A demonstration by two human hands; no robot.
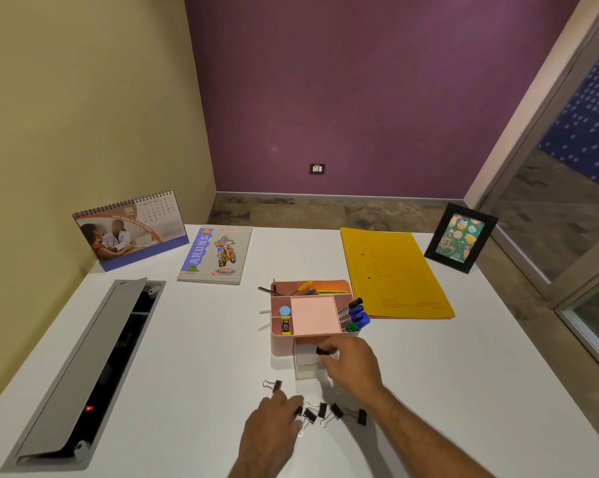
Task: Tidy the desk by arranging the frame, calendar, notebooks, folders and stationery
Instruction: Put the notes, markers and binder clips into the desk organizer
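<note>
Pinched in right hand (351,362): black binder clip (322,351) at pink plastic organizer (281,346) (drawer open); left hand (274,420) loosely curled on loose clips (320,410).

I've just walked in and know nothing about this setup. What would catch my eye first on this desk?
Probably the pink organiser at the centre of the white desk, with the right hand pinching a black binder clip at its open drawer. Nearer the person, loose binder clips lie scattered beside the left hand. The bright yellow folder lies to the organiser's right.
</note>
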